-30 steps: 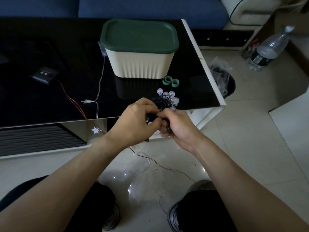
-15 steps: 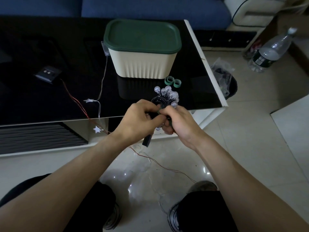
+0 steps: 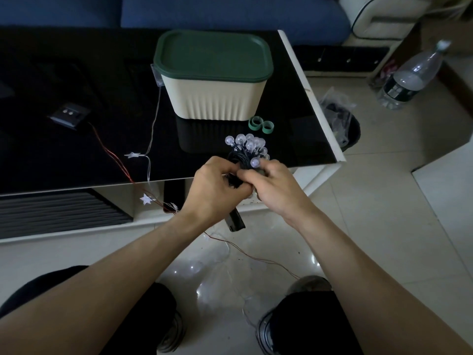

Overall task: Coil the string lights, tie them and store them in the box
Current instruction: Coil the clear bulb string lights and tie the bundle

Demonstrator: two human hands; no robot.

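A coiled bundle of globe string lights (image 3: 247,146) on dark wire is held over the near edge of the black table (image 3: 76,149). My left hand (image 3: 217,188) grips the wire bundle from the left, and my right hand (image 3: 273,185) pinches it from the right. A black battery pack (image 3: 235,221) hangs below my left hand. The cream box with its green lid (image 3: 213,80) stands shut on the table behind the lights. Two green ties (image 3: 261,124) lie beside the box.
A second string with star lights (image 3: 133,155) and red wire trails from a small grey pack (image 3: 69,115) over the table edge onto the floor. A bin with a plastic bag (image 3: 340,119) and a water bottle (image 3: 409,78) stand to the right. A blue sofa is behind.
Both hands have lifted the bundle slightly and turned it, so the globes now fan out above my fingers. The battery pack now hangs in view below my left hand.
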